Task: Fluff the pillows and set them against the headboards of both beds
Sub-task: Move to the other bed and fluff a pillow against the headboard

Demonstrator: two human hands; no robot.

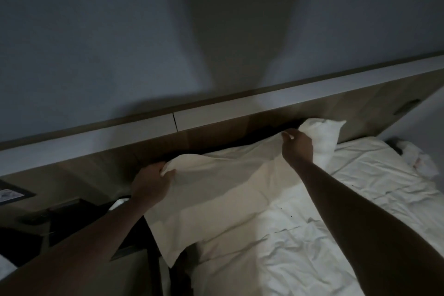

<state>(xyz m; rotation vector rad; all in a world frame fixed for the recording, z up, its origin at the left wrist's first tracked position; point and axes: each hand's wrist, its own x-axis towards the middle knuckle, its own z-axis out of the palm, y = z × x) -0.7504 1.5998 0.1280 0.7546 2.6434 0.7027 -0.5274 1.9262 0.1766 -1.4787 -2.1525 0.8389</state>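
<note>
A: So, what is each hand doing?

B: The left hand (153,181) is clenched on the far left corner of the near pillow (216,190); the right hand (298,144) pinches its far right corner. The pillow hangs between them over the head of the bed (312,235), just short of the headboard (216,132).

A: How should the fluffing go?

B: I'd keep both corners gripped evenly, shake so the filling spreads, then stand the long edge against the headboard without letting the left end slip off the bed's side.

A: How does it look?

B: Cream-white, rather flat and limp, sagging like a loose case, its near corner drooping past the mattress edge. A second pillow (322,134), plumper and crumpled, sits just right of the right hand, touching the headboard.
</note>
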